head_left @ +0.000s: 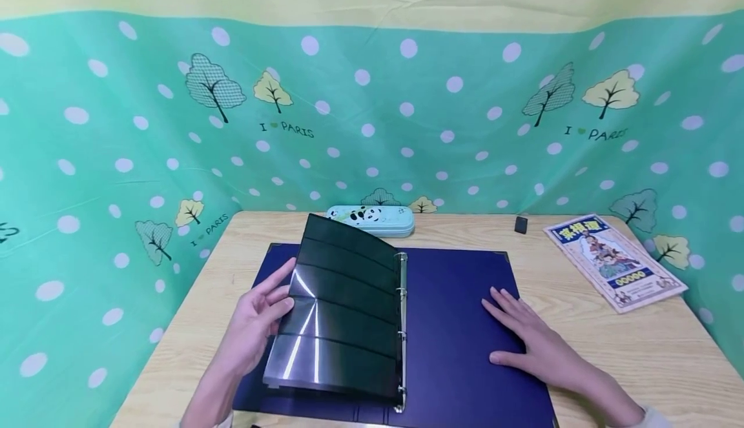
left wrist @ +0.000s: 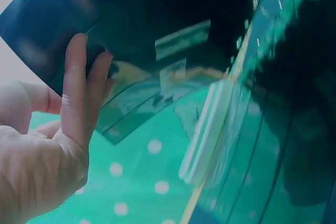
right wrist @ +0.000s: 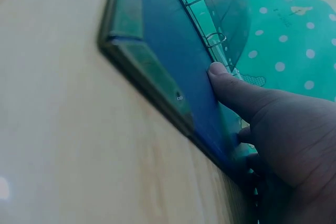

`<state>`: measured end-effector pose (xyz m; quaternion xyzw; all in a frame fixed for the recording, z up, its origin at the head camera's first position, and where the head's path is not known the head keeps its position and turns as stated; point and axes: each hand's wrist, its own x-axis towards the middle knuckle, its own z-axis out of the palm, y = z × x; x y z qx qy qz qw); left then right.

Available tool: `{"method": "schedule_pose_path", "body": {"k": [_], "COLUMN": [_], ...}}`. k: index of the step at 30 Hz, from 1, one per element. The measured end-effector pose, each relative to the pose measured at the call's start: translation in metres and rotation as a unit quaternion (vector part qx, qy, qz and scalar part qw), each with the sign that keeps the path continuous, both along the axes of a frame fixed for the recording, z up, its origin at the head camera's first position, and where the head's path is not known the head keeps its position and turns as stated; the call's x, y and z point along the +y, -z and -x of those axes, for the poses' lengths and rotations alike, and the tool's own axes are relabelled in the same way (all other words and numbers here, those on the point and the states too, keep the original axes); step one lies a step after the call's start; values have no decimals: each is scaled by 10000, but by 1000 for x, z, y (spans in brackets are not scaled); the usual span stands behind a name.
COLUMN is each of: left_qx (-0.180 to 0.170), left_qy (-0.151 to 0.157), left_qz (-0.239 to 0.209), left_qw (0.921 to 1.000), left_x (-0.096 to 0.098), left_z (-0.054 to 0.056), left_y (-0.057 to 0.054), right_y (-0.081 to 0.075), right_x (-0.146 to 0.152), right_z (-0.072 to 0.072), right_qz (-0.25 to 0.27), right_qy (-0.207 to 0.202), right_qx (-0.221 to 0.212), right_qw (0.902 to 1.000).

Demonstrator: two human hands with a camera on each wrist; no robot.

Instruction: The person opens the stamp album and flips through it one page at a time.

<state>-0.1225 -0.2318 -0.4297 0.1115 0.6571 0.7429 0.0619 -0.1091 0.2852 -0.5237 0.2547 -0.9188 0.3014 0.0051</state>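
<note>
A dark blue ring binder [head_left: 453,325] lies spread flat on the table, its metal rings [head_left: 402,334] along the middle. My left hand [head_left: 256,321] pinches the outer edge of black pocket pages [head_left: 349,305], thumb on the face and fingers behind. Those pages stand raised and slightly bowed over the left cover. In the left wrist view the same hand [left wrist: 58,140] grips the glossy sheet's edge. My right hand [head_left: 531,344] rests with spread fingers on the right inside cover, near its outer edge. The right wrist view shows its thumb on the cover [right wrist: 173,51] beside a metal corner.
Behind the binder is a light blue pencil case [head_left: 389,221] with a panda picture. A small black object [head_left: 520,224] sits at the back right. Further right lies an illustrated booklet [head_left: 616,263]. A green dotted curtain [head_left: 372,105] hangs around the wooden table [head_left: 197,299].
</note>
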Motion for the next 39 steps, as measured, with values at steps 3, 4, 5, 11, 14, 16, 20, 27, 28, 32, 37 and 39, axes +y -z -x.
{"method": "schedule_pose_path", "body": {"k": [3,4,5,11,14,16,20,27,28,32,37,39], "left_qx": [-100,-143,-190,-645,-898,-1015,-879,64,169,430,385,191], "left_qy": [-311,-433,-527,-622,-471,-384,-323,-297,-272,-248,-267,-210], "left_qz": [454,620,779,1681,2072,2312,2847,4105,4296,4608,4683,4780], "left_qw": [9984,9970,9954,9817,9730,9668,9540,9113,9025,8861,8823,8779], "left_x": [-9,-12,-15,-27,-28,-28,-25,-19,-19,-18,-15,-13], "left_z": [2,2,3,8,10,10,9,7,7,6,11,13], "left_y": [4,5,7,23,32,38,45,53,55,69,73,63], "right_y": [0,0,0,-1,-1,-1,0,2,2,1,-7,-15], "right_x": [0,0,0,0,1,2,3,3,3,3,4,4], "right_z": [0,-1,-1,-2,-2,-2,-1,0,0,-1,-1,-1], "right_qz": [2,-2,-1,30,-2,-17,-42,-59,-64,-134,-183,-184], "right_qy": [-19,-25,-27,31,55,68,66,16,13,5,29,97], "right_qx": [42,52,44,-46,-41,-43,-34,83,81,111,-140,-384], "right_qw": [10000,10000,10000,10000,10000,10000,10000,9999,9999,9998,9997,9990]}}
